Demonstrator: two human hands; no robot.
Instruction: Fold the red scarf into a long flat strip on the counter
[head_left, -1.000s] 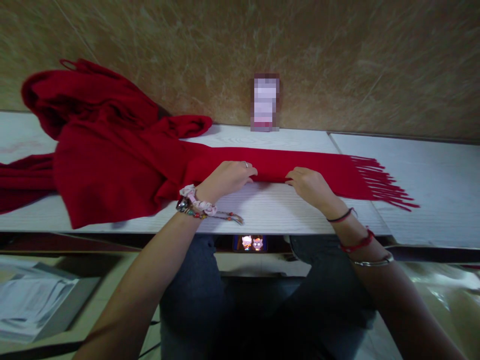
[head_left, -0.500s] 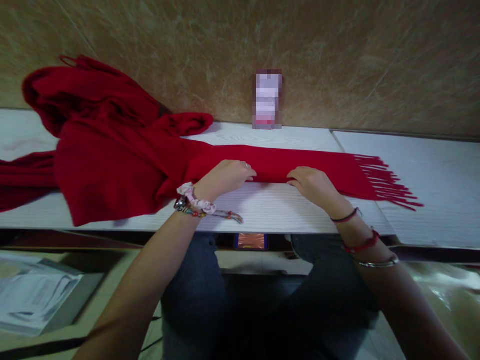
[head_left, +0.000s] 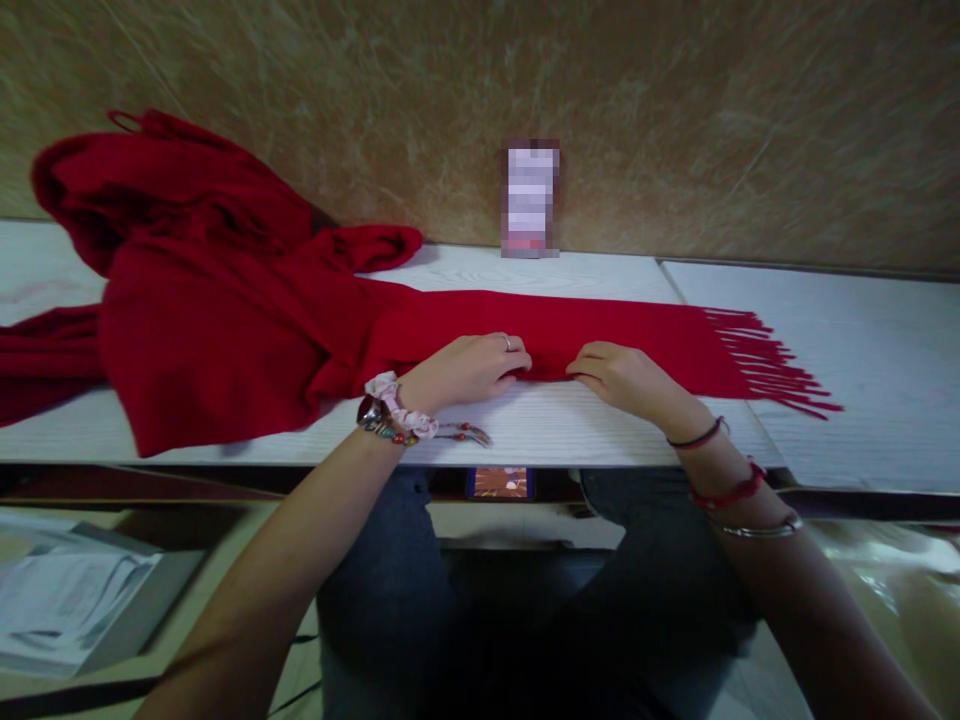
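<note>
left hand [head_left: 474,368], right hand [head_left: 628,380] — pinching red scarf [head_left: 645,335]

Brown marbled wall [head_left: 675,120], white table [head_left: 862,370], pale floor [head_left: 480,525]

Scarf [head_left: 615,322] on the table [head_left: 862,380] before the wall [head_left: 675,130], fringe [head_left: 750,350] rightward.

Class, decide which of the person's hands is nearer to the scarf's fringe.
Right. The right hand is on the near edge of the red scarf, left of the fringe; the left hand is farther left along that edge.
</note>
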